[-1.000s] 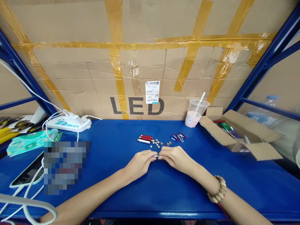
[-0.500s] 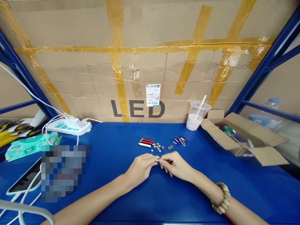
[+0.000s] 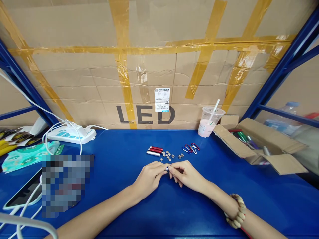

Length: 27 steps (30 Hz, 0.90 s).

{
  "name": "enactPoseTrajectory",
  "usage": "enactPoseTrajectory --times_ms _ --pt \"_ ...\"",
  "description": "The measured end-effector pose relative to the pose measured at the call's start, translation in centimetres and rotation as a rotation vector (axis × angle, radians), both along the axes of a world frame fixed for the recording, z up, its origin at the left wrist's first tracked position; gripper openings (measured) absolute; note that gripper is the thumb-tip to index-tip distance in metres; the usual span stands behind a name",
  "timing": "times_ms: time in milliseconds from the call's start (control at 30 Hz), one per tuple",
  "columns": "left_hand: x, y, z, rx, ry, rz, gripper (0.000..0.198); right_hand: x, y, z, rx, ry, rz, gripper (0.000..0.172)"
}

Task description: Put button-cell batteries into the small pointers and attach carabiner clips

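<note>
My left hand [image 3: 151, 176] and my right hand [image 3: 185, 174] meet over the middle of the blue table. Their fingertips pinch a small silvery piece [image 3: 167, 169] from both sides; the fingers hide most of it. Just beyond the hands lie two red metal tubes [image 3: 156, 150] and one silver tube [image 3: 153, 153]. Several round button cells [image 3: 166, 154] are scattered beside the tubes. To their right are a few small metal bits [image 3: 181, 156], too small to name, and several red, blue and silver carabiners [image 3: 191, 148].
A cup with a straw [image 3: 208, 124] and an open cardboard box [image 3: 254, 146] of colourful tubes stand at the right. On the left are a white power strip [image 3: 72, 134], cables, a phone [image 3: 23, 191] and a teal packet [image 3: 30, 154]. A large carton [image 3: 99, 86] backs the table [image 3: 164, 212].
My hands keep nearly the same place, fingertips still together on the small silvery piece. The whole view has shifted slightly. Nothing on the table has visibly moved.
</note>
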State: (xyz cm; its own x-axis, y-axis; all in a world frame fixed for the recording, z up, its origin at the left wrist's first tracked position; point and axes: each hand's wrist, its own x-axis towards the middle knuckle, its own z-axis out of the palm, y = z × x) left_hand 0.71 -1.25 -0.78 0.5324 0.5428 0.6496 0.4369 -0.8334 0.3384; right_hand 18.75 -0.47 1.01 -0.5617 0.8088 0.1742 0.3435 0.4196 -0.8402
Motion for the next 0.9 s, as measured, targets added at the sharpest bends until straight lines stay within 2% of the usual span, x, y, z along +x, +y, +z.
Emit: enactPoseTrajectory --times_ms 233,600,900 --pt "0.04 -0.01 -0.25 -0.044 -0.021 0.03 0.029 0.05 -0.13 0.3 0.023 0.012 -0.012 0.05" --pt "0.4 -0.4 0.21 -0.101 -0.039 0.099 0.02 0.37 0.56 -0.57 0.098 -0.03 -0.02 0.045" --pt "0.57 -0.52 0.4 -0.106 -0.036 0.142 0.02 0.16 0.19 -0.1 0.162 -0.074 -0.071 0.042"
